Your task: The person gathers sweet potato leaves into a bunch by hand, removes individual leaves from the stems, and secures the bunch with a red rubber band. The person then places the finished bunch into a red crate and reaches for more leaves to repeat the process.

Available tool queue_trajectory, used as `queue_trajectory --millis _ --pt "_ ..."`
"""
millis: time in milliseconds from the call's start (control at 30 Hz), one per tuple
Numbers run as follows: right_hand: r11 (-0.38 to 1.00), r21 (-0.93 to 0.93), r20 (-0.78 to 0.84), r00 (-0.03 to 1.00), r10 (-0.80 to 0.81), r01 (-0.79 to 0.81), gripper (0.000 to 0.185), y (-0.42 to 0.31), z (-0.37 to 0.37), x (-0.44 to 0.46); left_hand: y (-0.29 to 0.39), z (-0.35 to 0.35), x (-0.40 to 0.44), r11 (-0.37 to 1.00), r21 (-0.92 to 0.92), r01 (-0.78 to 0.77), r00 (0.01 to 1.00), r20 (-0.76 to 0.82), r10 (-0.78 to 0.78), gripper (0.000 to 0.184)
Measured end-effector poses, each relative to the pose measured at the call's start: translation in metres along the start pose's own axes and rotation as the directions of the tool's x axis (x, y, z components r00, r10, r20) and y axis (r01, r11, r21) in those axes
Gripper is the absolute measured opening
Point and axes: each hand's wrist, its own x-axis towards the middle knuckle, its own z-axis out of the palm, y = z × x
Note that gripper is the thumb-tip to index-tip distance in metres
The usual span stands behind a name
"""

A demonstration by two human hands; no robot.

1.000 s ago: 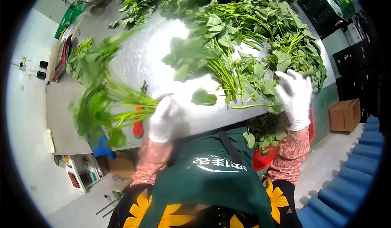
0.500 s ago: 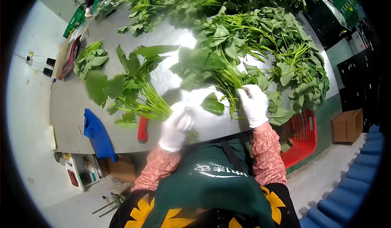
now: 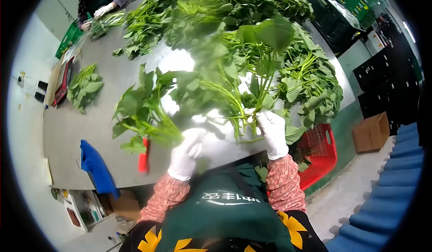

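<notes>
My left hand (image 3: 185, 154), in a white glove, is closed round the stem ends of a leafy bunch (image 3: 150, 112) that fans out to the left over the metal table. In my gloved right hand (image 3: 271, 130), fingers and thumb pinch some upright leafy stems (image 3: 266, 72) near their lower ends. Behind and beside that hand lies a large heap of leafy greens (image 3: 310, 81). A red-handled tool (image 3: 143, 156) shows partly from under the left bunch.
The metal table (image 3: 67, 148) carries a small bunch (image 3: 85, 87) and a blue cloth (image 3: 96, 166). A red crate (image 3: 321, 155) stands below the right edge. A masked co-worker (image 3: 103, 2) handles greens at the far left. Cardboard box (image 3: 371, 132) on the right.
My right hand has gone from the heap's right side to its front edge and now holds raised stems. My left hand's bunch has swung upright and settled lower. More of the co-worker shows.
</notes>
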Motion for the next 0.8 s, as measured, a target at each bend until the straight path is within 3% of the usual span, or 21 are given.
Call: queue_trajectory --millis 33,67,133,167,200,267,300,400,467,533,567,667,733,800 --pt "0.996 0.090 0.029 1.000 0.000 -0.003 0.021 0.000 0.004 -0.002 0.002 0.003 0.000 1.000 -0.001 0.015 1.000 -0.025 -0.015 0.022" --pt "0.996 0.086 0.043 0.999 -0.008 0.004 0.022 0.002 0.007 -0.003 0.006 0.014 -0.001 0.983 0.169 -0.070 0.997 -0.032 0.077 0.022" --pt "0.997 0.079 0.066 0.998 -0.024 0.019 0.022 0.006 0.011 -0.006 0.010 0.020 0.004 1.000 0.003 0.010 1.000 -0.024 -0.010 0.021" --pt "0.997 0.075 0.076 0.997 -0.028 0.023 0.023 0.008 0.012 -0.008 0.011 0.025 0.006 0.998 0.054 -0.015 1.000 -0.010 0.015 0.020" --pt "0.998 0.047 0.074 0.997 -0.038 0.035 0.022 0.010 0.012 -0.010 0.010 0.023 0.007 0.995 -0.086 0.050 0.997 0.064 -0.044 0.021" --pt "0.998 -0.005 0.074 0.996 -0.055 0.055 0.019 0.015 0.014 -0.014 0.010 0.035 0.011 0.995 -0.093 0.042 0.998 0.049 -0.038 0.021" --pt "0.983 -0.102 0.056 0.987 -0.148 0.153 0.017 0.017 0.017 -0.015 0.013 0.038 0.015 0.989 -0.114 0.100 0.991 0.098 -0.089 0.021" --pt "0.829 -0.370 0.062 0.902 -0.428 0.419 0.012 0.021 0.030 -0.019 -0.001 0.045 0.023 1.000 0.028 0.009 0.999 0.047 -0.010 0.020" --pt "0.702 -0.481 0.116 0.831 -0.544 0.526 0.012 0.012 0.043 -0.023 -0.007 0.054 0.025 0.996 -0.031 0.080 0.995 -0.057 -0.082 0.015" --pt "0.465 -0.636 0.229 0.726 -0.648 0.616 0.012 0.008 0.051 -0.025 -0.008 0.053 0.026 0.997 -0.016 0.076 0.991 -0.113 -0.078 0.010" --pt "0.430 -0.662 0.258 0.726 -0.638 0.614 0.013 0.008 0.051 -0.025 -0.009 0.050 0.025 0.997 -0.064 0.050 0.991 -0.119 -0.057 0.009" --pt "0.661 -0.458 0.099 0.773 -0.627 0.595 0.012 0.016 0.057 -0.025 -0.012 0.044 0.026 0.984 -0.179 -0.017 0.987 -0.162 -0.012 0.011" --pt "0.805 -0.393 0.000 0.876 -0.483 0.444 0.006 0.014 0.056 -0.028 -0.009 0.043 0.026 0.975 -0.219 -0.049 0.974 -0.228 -0.002 0.016" --pt "0.831 -0.383 -0.123 0.869 -0.478 0.403 0.003 0.025 0.052 -0.021 -0.009 0.032 0.033 0.918 -0.377 -0.120 0.980 -0.192 0.049 0.014"
